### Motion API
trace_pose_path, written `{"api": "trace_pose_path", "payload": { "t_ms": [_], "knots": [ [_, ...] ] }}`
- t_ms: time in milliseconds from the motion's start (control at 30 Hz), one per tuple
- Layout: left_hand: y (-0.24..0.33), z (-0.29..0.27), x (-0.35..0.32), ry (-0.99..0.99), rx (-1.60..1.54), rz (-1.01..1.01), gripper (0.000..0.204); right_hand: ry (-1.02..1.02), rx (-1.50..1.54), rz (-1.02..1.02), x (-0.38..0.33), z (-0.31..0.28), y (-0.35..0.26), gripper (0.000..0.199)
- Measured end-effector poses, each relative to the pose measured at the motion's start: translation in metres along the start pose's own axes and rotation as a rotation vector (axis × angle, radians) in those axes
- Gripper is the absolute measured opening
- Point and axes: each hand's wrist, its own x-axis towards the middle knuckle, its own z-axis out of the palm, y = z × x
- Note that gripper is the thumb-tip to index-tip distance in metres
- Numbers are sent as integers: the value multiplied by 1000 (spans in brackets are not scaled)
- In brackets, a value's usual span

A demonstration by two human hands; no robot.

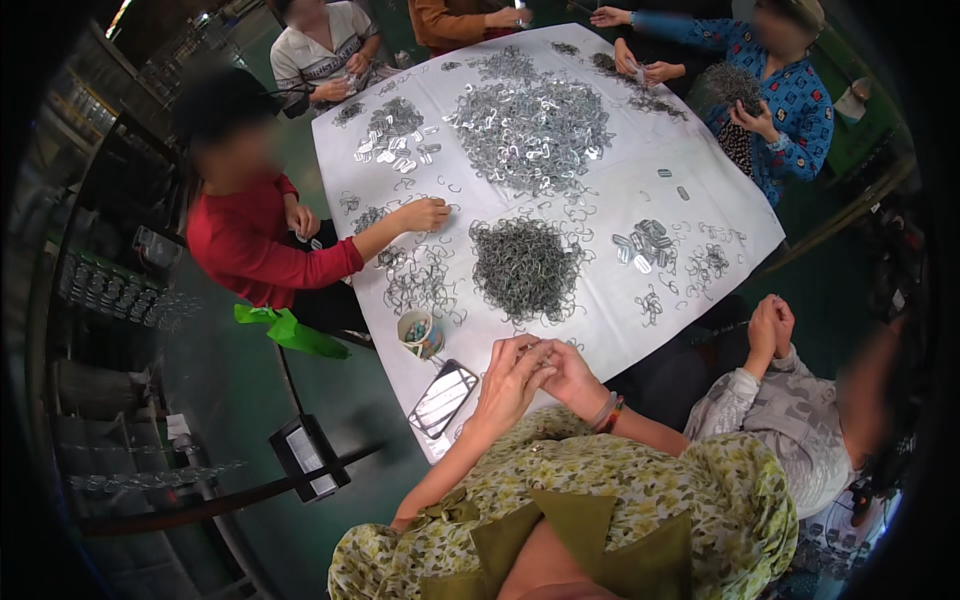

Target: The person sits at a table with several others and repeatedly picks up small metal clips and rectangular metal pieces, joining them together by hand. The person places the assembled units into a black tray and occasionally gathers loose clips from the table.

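Note:
My left hand and my right hand meet at the near edge of a white-covered table. Their fingertips pinch together around something very small, too small to make out. Just beyond them lies a dark heap of small bent metal pieces. A bracelet sits on my right wrist. My sleeves are yellow-green with a floral print.
A phone and a small cup sit left of my hands. A larger shiny metal pile fills the table's middle. A person in red reaches in from the left; others sit at the far side and at my right.

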Motion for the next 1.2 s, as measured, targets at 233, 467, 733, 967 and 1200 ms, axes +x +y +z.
{"api": "trace_pose_path", "payload": {
  "t_ms": [233,467,733,967,1200],
  "knots": [
    [-23,-11,11,87,134,-105,31,13,129,-149,100,88,-135,39],
    [-25,34,-12,31,111,-196,23,385,-626,-492,189,109,-309,72],
    [9,42,-102,401,83,-322,33,248,-1957,-331,183,-88,-314,66],
    [9,-20,-169,943,393,-778,15,269,-2617,-819,206,-145,-271,44],
    [-9,-52,-175,814,403,-708,16,679,-2285,-446,186,-17,-172,51]
  ]
}}
